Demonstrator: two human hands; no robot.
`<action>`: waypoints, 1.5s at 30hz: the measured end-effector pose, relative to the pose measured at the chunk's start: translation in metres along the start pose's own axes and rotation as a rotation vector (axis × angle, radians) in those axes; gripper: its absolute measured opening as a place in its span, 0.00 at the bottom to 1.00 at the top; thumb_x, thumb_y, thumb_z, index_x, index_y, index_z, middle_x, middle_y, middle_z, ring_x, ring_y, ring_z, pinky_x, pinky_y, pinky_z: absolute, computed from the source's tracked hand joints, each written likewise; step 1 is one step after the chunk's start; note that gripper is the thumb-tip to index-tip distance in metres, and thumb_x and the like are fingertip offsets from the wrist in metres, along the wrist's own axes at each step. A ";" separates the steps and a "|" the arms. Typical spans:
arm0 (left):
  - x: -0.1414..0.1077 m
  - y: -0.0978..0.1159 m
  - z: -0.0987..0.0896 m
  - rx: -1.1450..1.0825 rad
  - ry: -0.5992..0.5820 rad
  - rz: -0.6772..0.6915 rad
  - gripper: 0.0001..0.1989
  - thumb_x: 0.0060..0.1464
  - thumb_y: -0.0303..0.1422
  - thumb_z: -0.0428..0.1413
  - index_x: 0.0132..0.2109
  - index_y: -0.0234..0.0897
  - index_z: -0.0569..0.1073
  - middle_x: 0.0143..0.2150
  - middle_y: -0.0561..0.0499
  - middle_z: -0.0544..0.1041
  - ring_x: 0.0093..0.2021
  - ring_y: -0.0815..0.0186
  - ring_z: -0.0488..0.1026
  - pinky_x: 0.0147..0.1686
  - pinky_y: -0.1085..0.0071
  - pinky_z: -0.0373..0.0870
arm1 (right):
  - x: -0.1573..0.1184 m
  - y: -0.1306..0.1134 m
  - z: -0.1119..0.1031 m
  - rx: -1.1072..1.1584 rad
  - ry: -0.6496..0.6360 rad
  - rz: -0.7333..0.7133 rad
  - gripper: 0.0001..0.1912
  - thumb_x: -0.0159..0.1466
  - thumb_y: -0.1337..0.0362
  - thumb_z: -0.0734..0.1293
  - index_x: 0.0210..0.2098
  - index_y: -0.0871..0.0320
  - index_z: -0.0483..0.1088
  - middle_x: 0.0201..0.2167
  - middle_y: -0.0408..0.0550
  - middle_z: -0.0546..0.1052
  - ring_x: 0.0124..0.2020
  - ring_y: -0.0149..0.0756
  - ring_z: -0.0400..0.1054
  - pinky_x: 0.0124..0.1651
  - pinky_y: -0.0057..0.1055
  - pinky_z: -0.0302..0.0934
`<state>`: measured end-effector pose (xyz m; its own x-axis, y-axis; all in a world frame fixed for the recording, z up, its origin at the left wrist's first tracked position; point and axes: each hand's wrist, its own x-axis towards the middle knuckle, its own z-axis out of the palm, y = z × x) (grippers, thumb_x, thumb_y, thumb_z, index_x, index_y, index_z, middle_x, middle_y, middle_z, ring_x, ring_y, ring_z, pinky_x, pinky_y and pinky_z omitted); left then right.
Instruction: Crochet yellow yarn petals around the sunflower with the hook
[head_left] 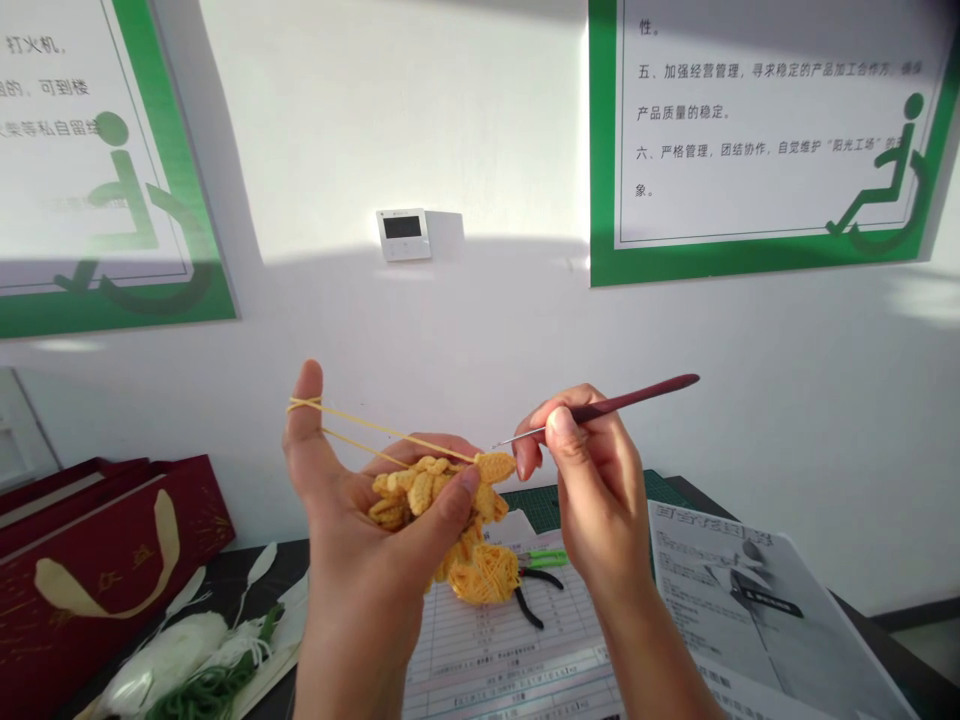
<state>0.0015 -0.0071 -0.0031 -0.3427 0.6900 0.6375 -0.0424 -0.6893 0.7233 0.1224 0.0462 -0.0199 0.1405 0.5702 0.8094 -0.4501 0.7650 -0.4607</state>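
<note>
My left hand pinches a yellow crocheted piece with petal-like lobes between thumb and fingers. Yellow yarn loops around its raised index finger and runs taut to the piece. In my right hand is a crochet hook with a dark red handle, gripped like a pen. Its thin metal tip points left, just above the lobe at the piece's right end; whether it touches the yarn I cannot tell. Below the piece sits a yellow yarn ball, partly hidden by my left hand.
Pliers with black handles and a green tool lie behind the yarn ball on printed sheets. A printed page is at right, a green cutting mat behind. Dark red gift bags and white and green yarn are at left.
</note>
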 end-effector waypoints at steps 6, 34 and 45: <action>0.000 -0.002 0.000 -0.005 0.010 0.020 0.61 0.50 0.29 0.71 0.75 0.64 0.39 0.30 0.55 0.84 0.23 0.60 0.78 0.23 0.67 0.77 | -0.006 -0.007 -0.002 -0.076 -0.052 -0.037 0.10 0.75 0.62 0.63 0.36 0.53 0.68 0.24 0.38 0.73 0.25 0.28 0.67 0.29 0.29 0.60; 0.004 -0.004 -0.004 0.050 -0.104 0.119 0.66 0.53 0.28 0.68 0.74 0.67 0.26 0.29 0.57 0.83 0.22 0.58 0.76 0.23 0.62 0.76 | 0.001 -0.009 -0.008 -0.107 -0.152 0.106 0.12 0.75 0.60 0.64 0.34 0.55 0.67 0.24 0.37 0.71 0.24 0.25 0.64 0.27 0.26 0.59; 0.002 -0.003 -0.003 0.026 -0.071 0.076 0.63 0.53 0.28 0.68 0.74 0.70 0.30 0.30 0.56 0.83 0.22 0.59 0.77 0.24 0.63 0.78 | 0.006 0.000 -0.006 0.073 -0.160 0.203 0.12 0.73 0.59 0.66 0.32 0.56 0.69 0.21 0.37 0.69 0.22 0.25 0.60 0.25 0.25 0.56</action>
<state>-0.0014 -0.0043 -0.0045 -0.2770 0.6502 0.7074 0.0056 -0.7351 0.6779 0.1291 0.0512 -0.0173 -0.0977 0.6508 0.7529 -0.5178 0.6128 -0.5969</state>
